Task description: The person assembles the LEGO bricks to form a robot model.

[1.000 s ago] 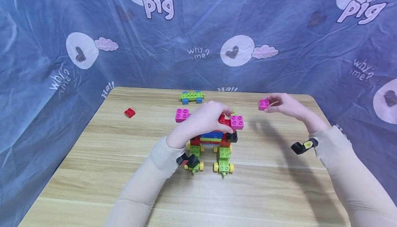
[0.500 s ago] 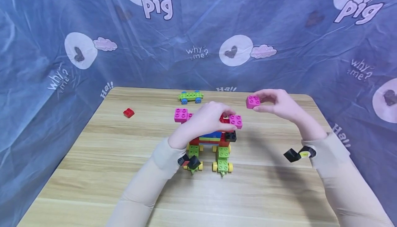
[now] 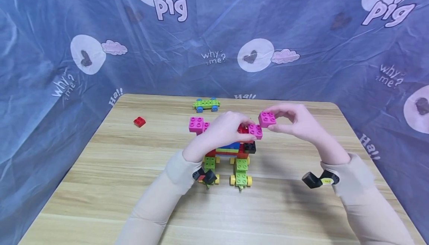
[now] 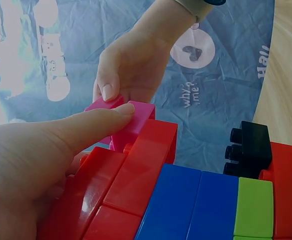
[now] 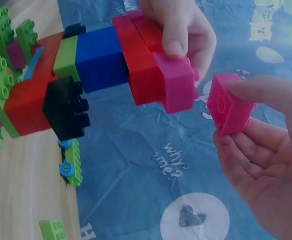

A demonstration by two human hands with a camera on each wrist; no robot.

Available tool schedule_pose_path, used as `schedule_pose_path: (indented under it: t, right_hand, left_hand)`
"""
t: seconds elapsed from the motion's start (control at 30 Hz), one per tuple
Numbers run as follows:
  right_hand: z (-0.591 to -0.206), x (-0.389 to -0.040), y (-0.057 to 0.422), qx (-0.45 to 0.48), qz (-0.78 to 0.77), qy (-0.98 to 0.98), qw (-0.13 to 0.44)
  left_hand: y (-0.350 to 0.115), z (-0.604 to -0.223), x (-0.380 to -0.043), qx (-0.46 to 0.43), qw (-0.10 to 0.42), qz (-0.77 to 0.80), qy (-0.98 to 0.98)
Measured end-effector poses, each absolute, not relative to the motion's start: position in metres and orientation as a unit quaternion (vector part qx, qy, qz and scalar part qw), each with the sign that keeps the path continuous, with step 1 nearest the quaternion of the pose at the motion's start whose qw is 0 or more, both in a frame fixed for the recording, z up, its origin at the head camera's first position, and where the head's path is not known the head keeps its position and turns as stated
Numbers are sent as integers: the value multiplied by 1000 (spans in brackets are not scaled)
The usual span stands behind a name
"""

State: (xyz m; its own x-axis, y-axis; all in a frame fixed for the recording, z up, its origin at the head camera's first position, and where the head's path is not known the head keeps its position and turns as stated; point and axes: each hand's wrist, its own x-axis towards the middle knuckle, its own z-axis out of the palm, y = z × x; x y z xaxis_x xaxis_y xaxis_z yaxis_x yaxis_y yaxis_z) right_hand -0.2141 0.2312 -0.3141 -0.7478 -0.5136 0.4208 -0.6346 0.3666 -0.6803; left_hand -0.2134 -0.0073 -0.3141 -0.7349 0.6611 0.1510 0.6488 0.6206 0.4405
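A toy brick build of red, blue and lime bricks stands mid-table on lime wheeled bases with yellow wheels. Pink bricks cap both ends of its top. My left hand grips the top at its right end, thumb on the pink end brick in the right wrist view. Between thumb and fingers, my right hand pinches a loose pink brick, its hollow underside facing the build. In that view a small gap separates the two pink bricks. A black brick juts from the build lower down.
At the back of the table stands a lime wheeled base with blue wheels. A small red brick lies at the back left. A printed blue cloth hangs behind the table. Each wrist wears a small black camera.
My right hand has moved left with the loose pink brick, from well right of the build to just beside its pink end brick. My left hand stays on the build.
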Motion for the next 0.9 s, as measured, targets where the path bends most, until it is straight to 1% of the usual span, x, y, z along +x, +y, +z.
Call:
schedule_pose_path:
  t: [0.27,0.7,0.9]
  right_hand:
    - [-322,-212,229,337,443,-829,57]
    - [-323,-209,227,330,449,-829,48]
    - [-322,-206,224,335,441,-831,53]
  left_hand:
    - [-8,-317,-214,368,-6,244,897]
    - [-8,-317,-213,362,-5,242,900]
    - [-8,-317,-212,360,-5,247,900]
